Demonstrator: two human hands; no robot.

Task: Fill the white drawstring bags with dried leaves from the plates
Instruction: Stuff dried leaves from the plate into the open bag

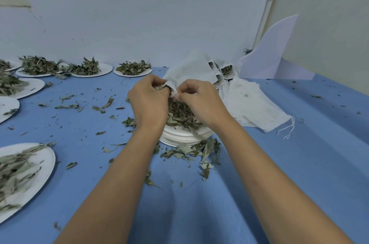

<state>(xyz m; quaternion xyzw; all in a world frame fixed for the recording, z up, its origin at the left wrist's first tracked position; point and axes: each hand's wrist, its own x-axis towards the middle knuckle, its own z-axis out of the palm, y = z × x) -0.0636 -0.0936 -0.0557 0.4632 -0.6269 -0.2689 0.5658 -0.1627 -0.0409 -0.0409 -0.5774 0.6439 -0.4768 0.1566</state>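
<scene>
A stack of white plates (184,136) stands mid-table with a heap of dried leaves (180,113) on top. Above it, my left hand (148,100) and my right hand (200,100) both pinch the mouth of a small white drawstring bag (172,87). Leaf bits show at my left fingertips near the opening. Most of the bag is hidden behind my hands. Filled white bags (220,71) lie heaped just behind, and flat white bags (253,105) with loose strings lie to the right.
Several white plates of dried leaves sit along the back left (132,71) and left edge (30,171) of the blue table (299,163). Loose leaves (191,150) litter the cloth around the stack. A white curved board (273,58) leans at the back right against the wall.
</scene>
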